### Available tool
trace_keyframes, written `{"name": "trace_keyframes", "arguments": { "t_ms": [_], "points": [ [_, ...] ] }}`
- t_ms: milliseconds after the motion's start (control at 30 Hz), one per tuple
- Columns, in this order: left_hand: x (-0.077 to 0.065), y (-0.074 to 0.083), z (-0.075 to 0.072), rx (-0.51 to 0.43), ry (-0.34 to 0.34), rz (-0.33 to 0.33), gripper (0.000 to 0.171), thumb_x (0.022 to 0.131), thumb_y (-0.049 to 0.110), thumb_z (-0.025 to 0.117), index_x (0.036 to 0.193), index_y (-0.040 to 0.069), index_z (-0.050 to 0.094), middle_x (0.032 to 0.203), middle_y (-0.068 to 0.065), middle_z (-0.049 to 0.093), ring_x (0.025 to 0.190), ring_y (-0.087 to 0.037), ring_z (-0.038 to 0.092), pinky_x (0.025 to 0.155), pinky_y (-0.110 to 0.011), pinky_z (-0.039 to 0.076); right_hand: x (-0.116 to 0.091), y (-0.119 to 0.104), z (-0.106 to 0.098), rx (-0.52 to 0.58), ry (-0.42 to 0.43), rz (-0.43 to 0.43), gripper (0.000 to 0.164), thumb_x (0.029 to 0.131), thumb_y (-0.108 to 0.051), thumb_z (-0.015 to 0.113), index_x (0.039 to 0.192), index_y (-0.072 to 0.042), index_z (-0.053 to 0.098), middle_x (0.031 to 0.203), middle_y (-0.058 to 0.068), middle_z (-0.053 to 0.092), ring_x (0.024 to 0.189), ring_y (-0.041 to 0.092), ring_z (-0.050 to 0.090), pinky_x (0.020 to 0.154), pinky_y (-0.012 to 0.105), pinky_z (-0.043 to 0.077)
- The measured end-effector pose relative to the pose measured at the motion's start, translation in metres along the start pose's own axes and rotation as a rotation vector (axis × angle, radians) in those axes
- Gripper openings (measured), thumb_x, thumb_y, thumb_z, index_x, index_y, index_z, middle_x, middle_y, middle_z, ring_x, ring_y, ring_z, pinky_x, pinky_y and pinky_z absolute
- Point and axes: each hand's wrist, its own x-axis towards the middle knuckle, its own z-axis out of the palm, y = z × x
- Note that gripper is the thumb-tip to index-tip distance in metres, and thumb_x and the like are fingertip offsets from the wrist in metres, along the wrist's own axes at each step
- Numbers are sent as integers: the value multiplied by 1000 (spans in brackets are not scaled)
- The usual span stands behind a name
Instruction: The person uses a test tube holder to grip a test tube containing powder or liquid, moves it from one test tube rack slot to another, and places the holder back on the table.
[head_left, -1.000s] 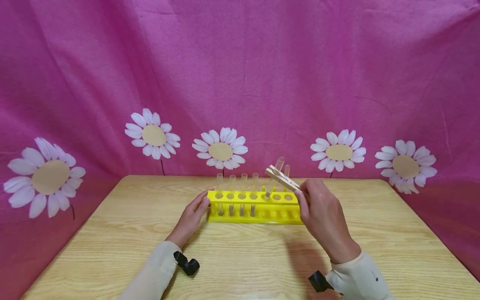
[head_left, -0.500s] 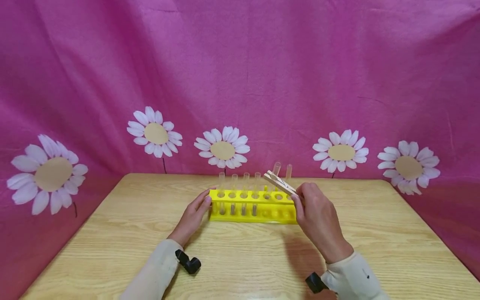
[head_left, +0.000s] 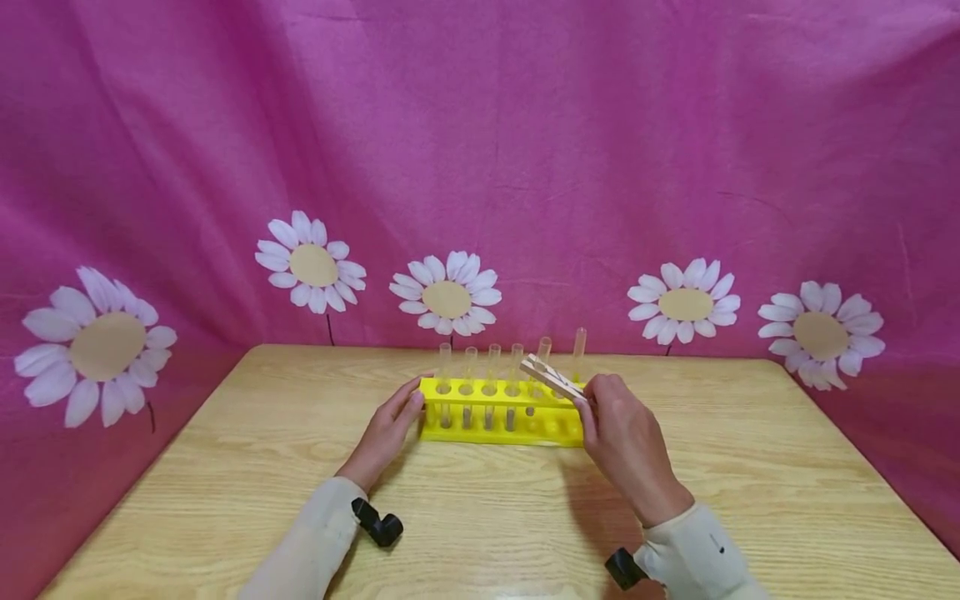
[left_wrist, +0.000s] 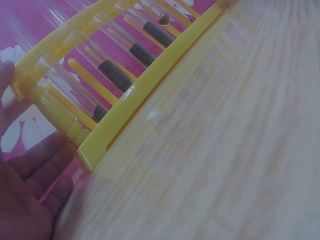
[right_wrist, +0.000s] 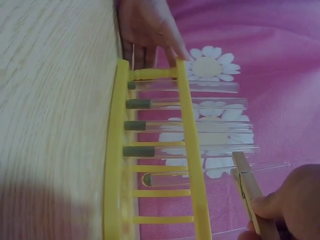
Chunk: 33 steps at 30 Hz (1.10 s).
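Observation:
My left hand (head_left: 384, 435) holds the left end of a yellow test tube rack (head_left: 491, 436), its thumb in front of the top rail and a finger behind. My right hand (head_left: 628, 443) grips a wooden test tube clamp (head_left: 552, 378), built like a clothespin with a metal spring. The clamp is on a clear test tube (right_wrist: 172, 179) that passes through a hole in the upper rail. That tube's rounded bottom, with a little dark material inside, hangs above the base in the right wrist view. Several tubes with dark contents (left_wrist: 114, 75) stand in the holes to its left.
One more clear tube (head_left: 580, 343) rises at the rack's right end, partly behind my right hand. The rack stands on a wood-grain table (head_left: 480, 517). A pink cloth (head_left: 487, 167) with printed daisies hangs behind and at both sides.
My right hand has moved down and slightly left with the clamp. The clamped tube has become more upright and its bottom has dropped through the upper hole. My left hand keeps its hold.

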Motion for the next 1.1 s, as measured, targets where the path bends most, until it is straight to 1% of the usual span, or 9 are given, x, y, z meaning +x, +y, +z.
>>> {"name": "trace_keyframes", "arguments": {
  "t_ms": [133, 267, 467, 567, 700, 800, 867, 1067, 1100],
  "points": [
    [1, 1, 0, 0, -16, -12, 57, 101, 51, 40, 149, 20, 38, 152, -1, 38, 138, -24, 36, 113, -47, 27, 0, 1, 4, -15, -15, 7, 17, 87, -9, 72, 91, -2, 58, 83, 10, 53, 64, 20, 44, 57, 30, 44],
    [0, 0, 0, 7, -13, -16, 59, 100, 53, 40, 149, 19, 38, 152, 0, 38, 138, -23, 36, 114, -48, 26, -2, 2, 7, -26, -28, 10, 17, 87, -10, 72, 91, -1, 58, 81, 9, 52, 62, 19, 43, 55, 29, 43],
    [-1, -1, -1, 0, -13, 3, 58, 101, 50, 40, 149, 18, 40, 150, 0, 40, 137, -22, 37, 114, -46, 27, -3, 2, 9, -39, -34, 9, 19, 86, -10, 73, 90, -1, 58, 80, 8, 51, 62, 19, 43, 55, 28, 43],
    [0, -1, -1, -6, -13, 4, 58, 100, 51, 41, 149, 19, 40, 149, -1, 42, 135, -23, 40, 113, -45, 29, -2, 1, 10, -44, -50, 17, 18, 86, -11, 73, 91, -2, 58, 79, 8, 51, 63, 19, 43, 56, 28, 44],
    [2, -2, -1, -17, -17, 7, 59, 99, 53, 41, 148, 20, 39, 149, 0, 42, 134, -23, 41, 112, -45, 31, -1, 1, 10, -46, -68, 23, 18, 87, -11, 72, 92, -2, 58, 78, 7, 50, 63, 19, 43, 56, 28, 43],
    [1, -2, -2, -28, -22, 12, 58, 100, 52, 41, 149, 20, 40, 150, 2, 41, 136, -20, 38, 112, -44, 32, -1, 1, 10, -46, -72, 25, 18, 87, -12, 72, 91, -2, 58, 77, 7, 50, 62, 19, 42, 55, 28, 42],
    [1, -1, -2, -38, -24, 19, 57, 100, 50, 41, 148, 20, 40, 150, 2, 41, 136, -20, 38, 111, -44, 33, 0, 1, 10, -49, -78, 31, 18, 87, -12, 72, 92, -2, 58, 77, 7, 50, 62, 18, 42, 54, 27, 42],
    [0, 0, -1, -9, -4, 12, 57, 99, 55, 41, 147, 25, 42, 147, 0, 44, 134, -20, 40, 113, -44, 29, -2, 1, 11, -49, -93, 40, 18, 87, -12, 72, 92, -2, 58, 77, 7, 50, 62, 18, 42, 55, 27, 43],
    [0, 0, -1, -9, -3, 13, 57, 99, 55, 41, 147, 24, 42, 147, 0, 44, 134, -21, 41, 113, -44, 29, -2, 1, 11, -49, -95, 42, 18, 87, -12, 72, 92, -2, 58, 78, 7, 50, 62, 18, 42, 55, 27, 43]
  ]
}}
